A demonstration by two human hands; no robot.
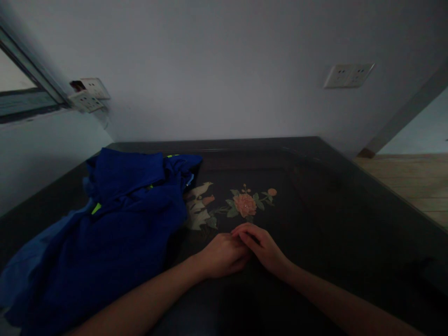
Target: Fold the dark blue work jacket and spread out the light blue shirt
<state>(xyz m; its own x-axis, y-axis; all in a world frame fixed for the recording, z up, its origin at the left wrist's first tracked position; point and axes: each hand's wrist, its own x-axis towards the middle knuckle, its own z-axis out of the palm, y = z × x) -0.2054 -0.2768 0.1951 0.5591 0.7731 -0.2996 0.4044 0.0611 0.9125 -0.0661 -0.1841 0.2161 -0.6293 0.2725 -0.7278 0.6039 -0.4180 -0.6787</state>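
My left hand [224, 255] is closed, its fingers curled under and partly hidden; no object shows in it. Over its knuckles and fingers lies my right hand [263, 249], with its fingers bent around them and a small gap beside its thumb. Both hands meet at the near middle of a dark tabletop [329, 224]. Just beyond them is a flat floral picture [245, 204] with a pink flower, green leaves and pale birds. To the left of my left hand, a heap of blue clothing [140, 224] with small yellow-green accents lies crumpled, apart from the hand.
Behind the table rises a pale wall with a double socket plate [349, 76] at right. More sockets [89, 95] sit in the left corner, beside a window frame [31, 74]. Wooden flooring [416, 179] shows beyond the table's right edge. The room is dim.
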